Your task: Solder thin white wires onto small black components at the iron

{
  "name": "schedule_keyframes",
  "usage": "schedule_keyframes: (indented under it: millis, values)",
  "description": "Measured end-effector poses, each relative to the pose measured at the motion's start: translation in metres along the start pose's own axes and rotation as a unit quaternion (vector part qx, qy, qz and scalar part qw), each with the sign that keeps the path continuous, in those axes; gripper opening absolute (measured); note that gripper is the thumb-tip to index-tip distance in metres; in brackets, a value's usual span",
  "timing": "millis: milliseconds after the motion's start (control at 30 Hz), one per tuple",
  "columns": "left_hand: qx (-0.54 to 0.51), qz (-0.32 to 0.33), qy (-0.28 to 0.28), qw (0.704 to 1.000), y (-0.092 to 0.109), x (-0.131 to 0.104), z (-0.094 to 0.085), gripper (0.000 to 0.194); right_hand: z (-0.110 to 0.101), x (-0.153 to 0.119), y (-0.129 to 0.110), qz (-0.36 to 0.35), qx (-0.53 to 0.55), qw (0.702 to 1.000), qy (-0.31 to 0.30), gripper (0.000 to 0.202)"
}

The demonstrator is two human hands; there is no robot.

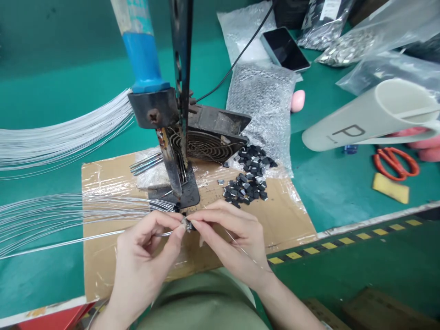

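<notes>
My left hand (146, 254) is closed in a pinch, with a white wire (92, 237) running into it from the left. Its fingertips meet those of my right hand (237, 240) at a small black connector (189, 225), partly hidden by the fingers. My right hand is closed on the connector, and a thin solder wire (242, 249) passes across its fingers and palm. Just above the fingertips, the tip of a blue-handled soldering iron (142, 59) points down, held in a stand (183, 68). Loose black connectors (247, 189) lie to the right on cardboard (285, 220).
White wire bundles (62, 128) lie at left, the lower ones (130, 201) reaching the iron. A fan (213, 137) stands behind it. Bubble wrap (261, 101), a phone (286, 49), a white mug (364, 119), orange-handled scissors (395, 162) and a yellow sponge (391, 188) are farther right.
</notes>
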State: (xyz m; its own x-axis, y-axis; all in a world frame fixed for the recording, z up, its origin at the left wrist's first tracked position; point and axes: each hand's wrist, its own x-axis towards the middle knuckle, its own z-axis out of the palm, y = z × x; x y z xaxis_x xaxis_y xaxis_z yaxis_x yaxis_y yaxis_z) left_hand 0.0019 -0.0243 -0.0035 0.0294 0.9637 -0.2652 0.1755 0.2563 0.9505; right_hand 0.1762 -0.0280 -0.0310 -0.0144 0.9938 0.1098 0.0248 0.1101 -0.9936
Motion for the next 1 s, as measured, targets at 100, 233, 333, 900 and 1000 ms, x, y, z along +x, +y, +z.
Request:
schedule_keyframes:
  millis: [100, 233, 333, 900, 1000]
  values:
    - [-0.006, -0.016, 0.017, 1.000, 0.002, -0.001, 0.002, 0.012, -0.001, 0.002, 0.000, -0.007, -0.002, 1.000, -0.002, 0.025]
    - [-0.011, -0.028, 0.024, 0.999, 0.004, -0.002, 0.004, 0.011, 0.000, 0.002, 0.000, -0.018, -0.012, 1.000, 0.001, 0.026]
    - [-0.015, -0.029, 0.025, 0.999, 0.006, -0.001, 0.006, 0.012, 0.001, -0.002, 0.001, -0.028, -0.046, 0.998, 0.038, 0.023]
    - [-0.013, -0.046, 0.051, 0.998, 0.010, -0.002, 0.011, 0.011, -0.005, -0.010, 0.009, -0.090, -0.104, 0.990, 0.014, 0.035]
    - [-0.005, -0.043, 0.050, 0.998, 0.011, -0.001, 0.011, 0.011, -0.005, -0.010, 0.011, -0.087, -0.102, 0.991, 0.014, 0.034]
